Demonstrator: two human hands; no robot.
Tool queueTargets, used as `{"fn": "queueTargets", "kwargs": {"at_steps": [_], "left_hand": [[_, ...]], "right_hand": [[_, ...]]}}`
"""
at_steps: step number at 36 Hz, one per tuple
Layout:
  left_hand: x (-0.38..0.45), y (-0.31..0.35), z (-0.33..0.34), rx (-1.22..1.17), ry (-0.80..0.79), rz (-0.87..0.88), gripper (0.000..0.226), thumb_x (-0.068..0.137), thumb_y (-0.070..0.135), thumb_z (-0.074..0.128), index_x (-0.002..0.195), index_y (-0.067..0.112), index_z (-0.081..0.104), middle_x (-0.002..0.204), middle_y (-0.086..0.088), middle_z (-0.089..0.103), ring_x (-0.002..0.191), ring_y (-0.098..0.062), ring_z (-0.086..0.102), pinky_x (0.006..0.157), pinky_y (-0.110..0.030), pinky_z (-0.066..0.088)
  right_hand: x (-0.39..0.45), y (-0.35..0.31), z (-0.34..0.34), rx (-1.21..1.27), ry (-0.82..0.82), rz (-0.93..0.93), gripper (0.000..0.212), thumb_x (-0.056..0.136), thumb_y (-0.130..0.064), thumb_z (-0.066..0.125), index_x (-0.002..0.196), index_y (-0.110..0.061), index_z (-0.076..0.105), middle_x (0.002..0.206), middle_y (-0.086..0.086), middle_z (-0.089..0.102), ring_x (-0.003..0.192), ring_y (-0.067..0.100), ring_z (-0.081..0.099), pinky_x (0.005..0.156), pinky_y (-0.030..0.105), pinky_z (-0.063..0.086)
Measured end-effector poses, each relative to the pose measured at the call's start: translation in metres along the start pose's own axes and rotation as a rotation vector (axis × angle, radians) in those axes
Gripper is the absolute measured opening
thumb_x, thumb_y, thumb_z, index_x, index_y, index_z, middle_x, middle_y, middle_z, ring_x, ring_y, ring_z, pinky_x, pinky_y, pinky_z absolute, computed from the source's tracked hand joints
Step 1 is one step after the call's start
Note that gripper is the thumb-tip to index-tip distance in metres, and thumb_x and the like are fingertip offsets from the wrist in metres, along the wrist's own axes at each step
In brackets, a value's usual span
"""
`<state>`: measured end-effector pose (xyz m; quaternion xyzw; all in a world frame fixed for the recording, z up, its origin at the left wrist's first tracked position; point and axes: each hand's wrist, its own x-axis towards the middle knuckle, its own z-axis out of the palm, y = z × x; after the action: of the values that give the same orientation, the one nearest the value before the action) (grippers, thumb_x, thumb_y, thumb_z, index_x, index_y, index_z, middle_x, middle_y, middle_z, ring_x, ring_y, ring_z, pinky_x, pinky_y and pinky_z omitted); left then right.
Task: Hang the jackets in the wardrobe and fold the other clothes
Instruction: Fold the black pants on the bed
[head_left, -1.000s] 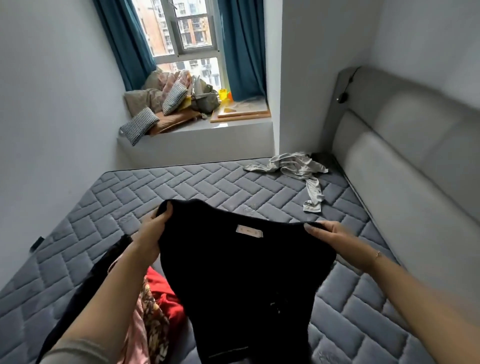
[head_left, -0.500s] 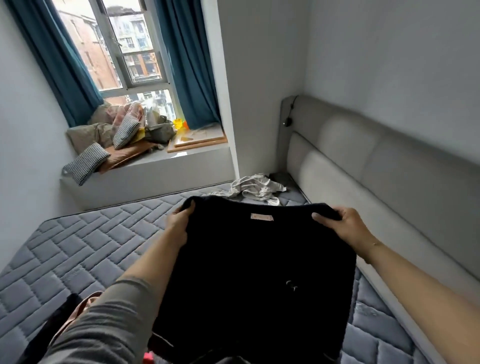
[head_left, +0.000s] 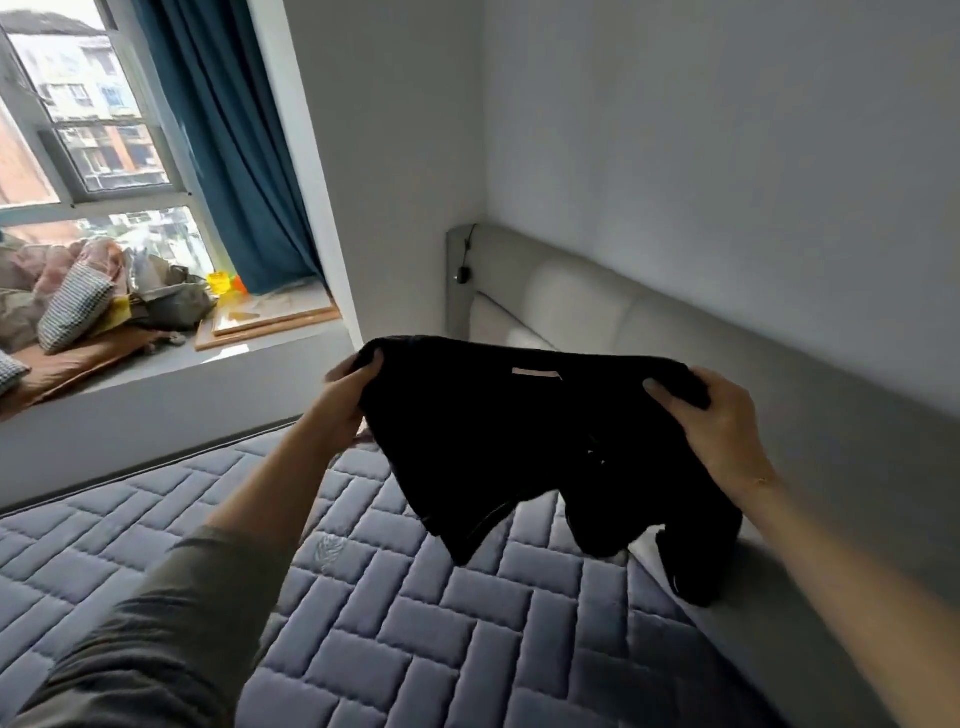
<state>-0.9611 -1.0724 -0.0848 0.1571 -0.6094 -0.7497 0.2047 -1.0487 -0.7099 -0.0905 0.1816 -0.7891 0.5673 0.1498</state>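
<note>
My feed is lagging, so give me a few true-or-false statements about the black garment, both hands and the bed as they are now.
1. Both hands hold the black garment. True: left hand and right hand each grip an upper corner.
2. The garment lies flat on the mattress. False: it hangs in the air.
3. A pale label shows near its top edge. True.
4. The curtain is red. False: teal.

Black garment (head_left: 498, 441): matt soft cloth. Mattress (head_left: 415, 623): quilted grey fabric. Headboard (head_left: 597, 306): smooth upholstery.
</note>
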Motion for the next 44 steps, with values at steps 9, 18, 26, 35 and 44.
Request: {"fn": "queueTargets", "kwargs": {"at_steps": [9,18,26,35,44], "left_hand": [[-0.079,-0.124,-0.113,0.327,-0.105,-0.054,0.020,0.091,-0.003,0.057,0.107,0.004,0.065,0.078,-0.001,0.069,0.067,-0.002,0.064,0.066,-0.011,0.050],[-0.170,-0.341,-0.271,0.923,-0.292,-0.273,0.020,0.077,-0.004,0.075,0.088,0.013,0.072,0.090,-0.013,0.063,0.083,-0.024,0.061,0.078,-0.033,0.046],[-0.246,-0.465,-0.354,1.503,-0.467,-0.047,0.025,0.057,0.006,0.088,0.077,0.017,0.076,0.079,-0.004,0.070,0.079,-0.033,0.067,0.072,-0.044,0.044],[-0.294,-0.486,-0.424,1.696,-0.366,0.021,0.017,0.064,0.021,0.063,0.076,0.022,0.075,0.090,0.001,0.070,0.083,-0.027,0.062,0.076,-0.040,0.039],[-0.304,-0.496,-0.371,1.610,-0.268,-0.248,0.035,0.056,0.013,0.052,0.079,0.015,0.077,0.101,-0.008,0.071,0.097,-0.034,0.062,0.090,-0.046,0.039]], "right_hand": [[-0.176,0.048,0.045,-0.196,-0.342,0.154,0.014,0.073,-0.037,0.075,0.079,-0.035,0.062,0.074,-0.023,0.067,0.068,-0.013,0.058,0.063,0.008,0.043],[-0.397,0.197,0.157,-0.509,-0.881,0.532,0.049,0.085,-0.060,0.058,0.124,-0.032,0.050,0.086,-0.011,0.065,0.067,-0.003,0.058,0.061,0.011,0.044],[-0.542,0.265,0.228,-0.681,-1.200,0.460,0.044,0.094,-0.053,0.047,0.130,-0.027,0.039,0.061,-0.013,0.044,0.054,0.000,0.045,0.051,0.013,0.036],[-0.643,0.255,0.275,-0.610,-1.430,0.402,0.047,0.095,-0.052,0.043,0.133,-0.024,0.034,0.086,0.000,0.065,0.083,0.022,0.063,0.059,0.031,0.033],[-0.655,0.257,0.282,-0.295,-1.559,0.772,0.043,0.089,-0.041,0.056,0.129,-0.038,0.040,0.108,-0.016,0.047,0.097,0.004,0.049,0.085,0.021,0.042]]}}
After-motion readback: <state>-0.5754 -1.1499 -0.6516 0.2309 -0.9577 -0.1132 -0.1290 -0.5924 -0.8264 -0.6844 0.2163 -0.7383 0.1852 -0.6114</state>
